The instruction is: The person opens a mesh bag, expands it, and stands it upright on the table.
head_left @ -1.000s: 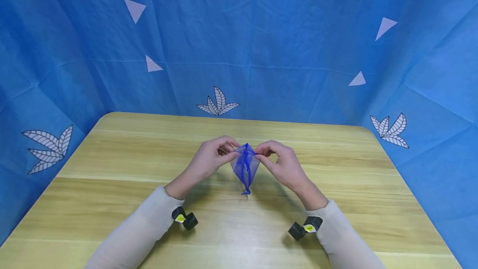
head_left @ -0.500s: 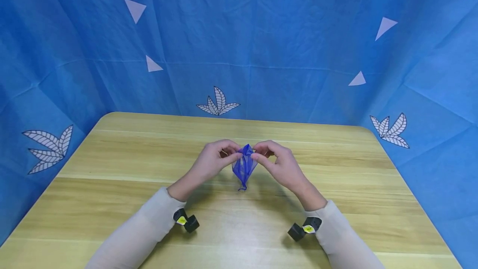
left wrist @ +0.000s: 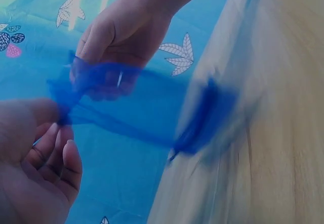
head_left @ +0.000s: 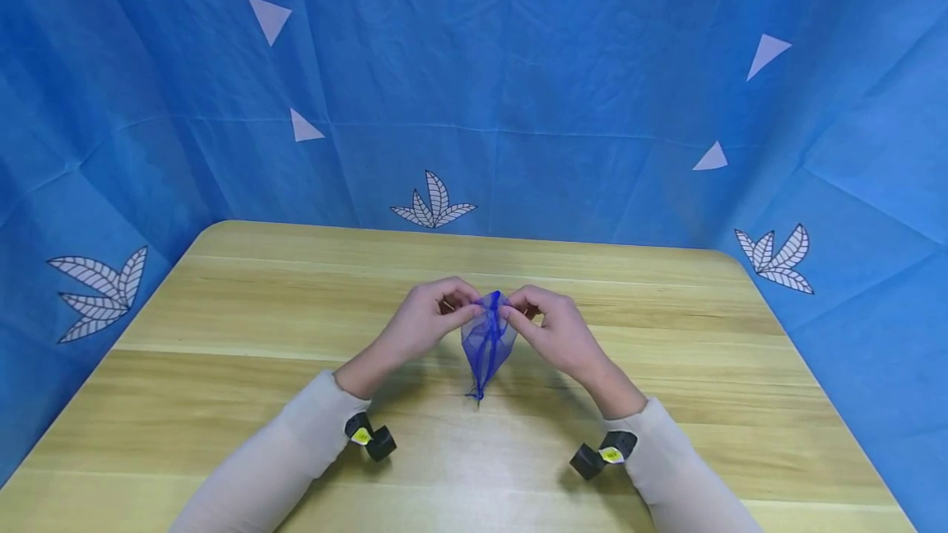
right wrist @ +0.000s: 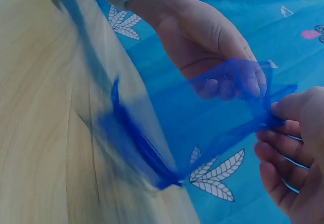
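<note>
Between both hands hangs a sheer blue mesh drawstring pouch point(head_left: 487, 348), its tapered lower end just above the table. My left hand point(head_left: 429, 317) pinches its upper left edge between thumb and fingers. On the other side, my right hand point(head_left: 551, 323) pinches the upper right edge the same way. In the left wrist view the pouch point(left wrist: 147, 107) looks see-through and partly blurred, with a darker gathered band at its far end. The right wrist view shows the pouch point(right wrist: 202, 118) stretched out from the fingertips. Whether anything lies inside cannot be made out.
A light wooden table point(head_left: 259, 294) spreads beneath the hands. Behind and beside it hangs a blue curtain point(head_left: 563, 105) with white leaf and triangle prints. Each wrist carries a small black camera, such as the left one point(head_left: 373, 438).
The pouch bunched and lifted slightly half a second ago, then hung longer again, its lower end now farther left and nearer me. My hands have come slightly closer together, both still pinching the pouch.
</note>
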The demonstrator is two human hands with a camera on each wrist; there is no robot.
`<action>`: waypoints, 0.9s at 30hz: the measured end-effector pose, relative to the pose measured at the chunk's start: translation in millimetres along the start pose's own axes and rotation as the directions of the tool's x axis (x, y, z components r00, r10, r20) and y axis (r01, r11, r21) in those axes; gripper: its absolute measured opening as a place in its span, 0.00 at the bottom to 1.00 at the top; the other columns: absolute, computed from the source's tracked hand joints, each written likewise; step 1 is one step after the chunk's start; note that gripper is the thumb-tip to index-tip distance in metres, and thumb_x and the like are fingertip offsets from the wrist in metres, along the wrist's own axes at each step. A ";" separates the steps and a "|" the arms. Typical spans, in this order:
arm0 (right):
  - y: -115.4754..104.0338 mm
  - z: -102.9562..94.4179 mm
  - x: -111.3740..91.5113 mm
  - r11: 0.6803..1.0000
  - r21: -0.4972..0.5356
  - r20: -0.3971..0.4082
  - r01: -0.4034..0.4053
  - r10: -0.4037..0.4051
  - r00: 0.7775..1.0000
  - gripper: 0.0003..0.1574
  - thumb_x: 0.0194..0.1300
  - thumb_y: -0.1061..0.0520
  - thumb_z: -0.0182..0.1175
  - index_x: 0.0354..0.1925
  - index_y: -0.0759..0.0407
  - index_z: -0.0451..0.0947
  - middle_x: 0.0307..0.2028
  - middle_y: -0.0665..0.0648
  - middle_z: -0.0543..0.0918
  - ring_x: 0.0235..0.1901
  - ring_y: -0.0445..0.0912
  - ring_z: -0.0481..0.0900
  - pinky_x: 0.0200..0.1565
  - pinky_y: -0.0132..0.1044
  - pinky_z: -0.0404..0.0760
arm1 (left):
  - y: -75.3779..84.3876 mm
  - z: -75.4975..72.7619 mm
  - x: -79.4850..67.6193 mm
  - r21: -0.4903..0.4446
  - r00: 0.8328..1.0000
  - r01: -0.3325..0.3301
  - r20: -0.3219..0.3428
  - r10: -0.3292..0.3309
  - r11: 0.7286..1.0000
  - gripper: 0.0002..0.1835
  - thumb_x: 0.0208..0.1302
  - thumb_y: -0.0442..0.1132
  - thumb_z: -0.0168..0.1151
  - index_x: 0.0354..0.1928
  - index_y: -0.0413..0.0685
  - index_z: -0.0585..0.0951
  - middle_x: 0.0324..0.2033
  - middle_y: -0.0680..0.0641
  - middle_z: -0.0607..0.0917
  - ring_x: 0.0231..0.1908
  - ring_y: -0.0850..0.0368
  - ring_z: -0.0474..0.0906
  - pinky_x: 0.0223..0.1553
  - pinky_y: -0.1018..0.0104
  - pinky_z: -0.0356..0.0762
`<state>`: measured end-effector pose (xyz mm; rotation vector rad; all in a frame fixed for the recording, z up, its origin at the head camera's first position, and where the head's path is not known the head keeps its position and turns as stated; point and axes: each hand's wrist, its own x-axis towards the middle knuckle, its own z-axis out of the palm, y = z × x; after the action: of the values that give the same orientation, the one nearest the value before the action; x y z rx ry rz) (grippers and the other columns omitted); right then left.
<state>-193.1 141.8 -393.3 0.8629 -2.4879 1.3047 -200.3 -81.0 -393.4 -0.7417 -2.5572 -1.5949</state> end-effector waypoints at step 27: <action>-4.3 5.1 0.1 0.999 0.041 -0.011 0.010 -0.009 1.000 0.04 0.68 0.59 0.62 0.36 0.59 0.79 0.30 0.47 0.80 0.30 0.41 0.78 0.34 0.35 0.79 | -2.7 1.1 0.8 -0.003 0.993 0.048 0.111 -0.048 0.999 0.16 0.72 0.54 0.55 0.46 0.52 0.83 0.33 0.54 0.82 0.34 0.55 0.78 0.34 0.60 0.77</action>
<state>-190.3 135.8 -393.3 0.8735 -2.4544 1.3578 -201.9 -80.8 -395.9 -0.7969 -2.6677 -1.6195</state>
